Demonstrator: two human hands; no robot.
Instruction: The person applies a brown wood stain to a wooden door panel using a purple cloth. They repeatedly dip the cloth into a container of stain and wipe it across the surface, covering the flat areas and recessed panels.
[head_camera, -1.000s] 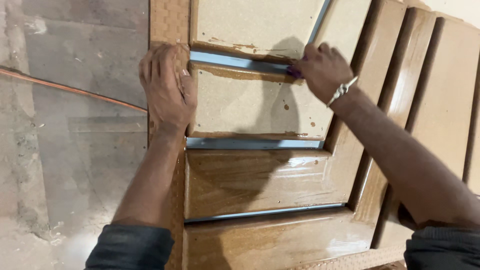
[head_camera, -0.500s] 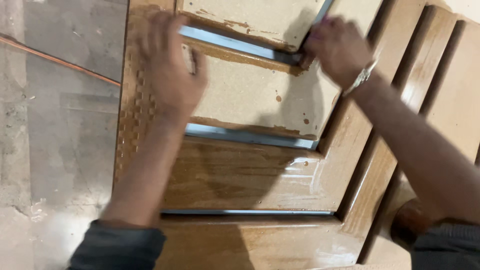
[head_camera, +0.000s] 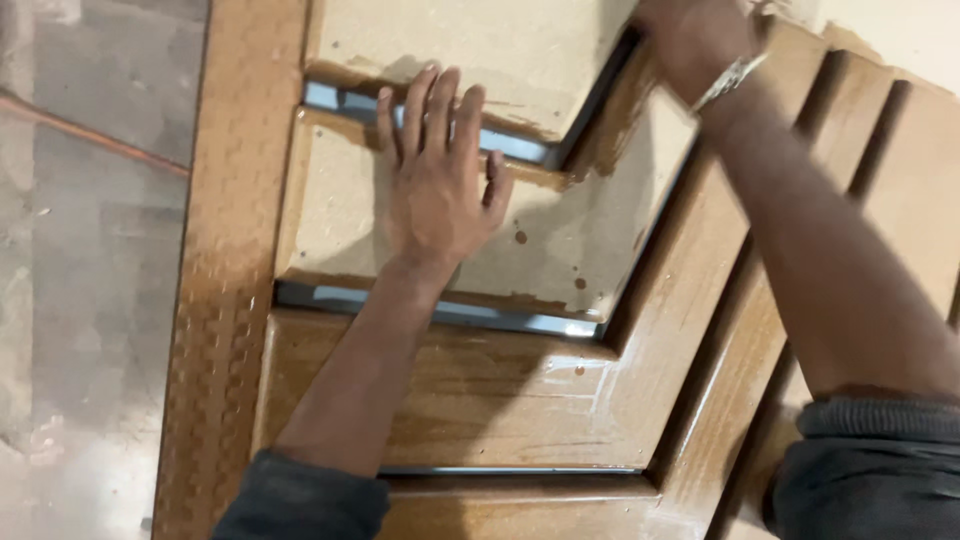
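- A person's left hand (head_camera: 437, 185) lay flat, palm down, on a pale unfinished panel (head_camera: 340, 220) set into a brown wooden door (head_camera: 470, 390), fingers (head_camera: 425, 105) spread and straight, gripping nothing.
- The fingertips reached the panel's upper edge, just touching a grey strip (head_camera: 515, 147) that ran between this panel and the next pale panel (head_camera: 480, 50) above it.
- The right hand (head_camera: 695, 40) was at the top of the frame, near the right corner where the two panels met; its grip was hidden from where I stood, so I could not tell whether it held anything.
- A metal bracelet (head_camera: 730, 78) sat on the right wrist, and both forearms ended in dark grey sleeves (head_camera: 870, 460).
- The right forearm crossed over the door's right-hand moulding and blocked the view of part of it.
- A second grey strip (head_camera: 450, 312) lined the lower edge of the pressed panel, with a glossy, varnished panel (head_camera: 500, 400) below.
- Small brown specks (head_camera: 522, 238) dotted the pale surface beside the thumb.
- A grey concrete floor (head_camera: 80, 250) showed at left, crossed by a thin reddish line (head_camera: 90, 135).
- More brown ribbed boards (head_camera: 900, 180) lay at right.
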